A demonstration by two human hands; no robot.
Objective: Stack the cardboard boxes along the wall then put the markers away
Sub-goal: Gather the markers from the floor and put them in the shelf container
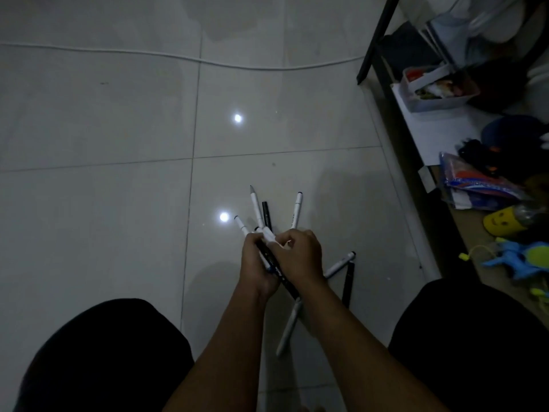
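Head view is showing the left hand (258, 264) curling round a fanned bundle of markers (261, 215), their tips splaying up and away from the person over the tiled floor (104, 203). Just beside it, the right hand (300, 254) is closing its fingers on the same bundle. Loose markers (341, 264) are lying on the floor right of and below the right hand, which is nearer them, their long axes slanting toward the knees.

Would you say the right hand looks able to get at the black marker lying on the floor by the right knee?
Probably yes. The black marker lies bare on the tile just beside the right hand, nothing over it. That hand is busy on the marker bundle with the left hand, though.
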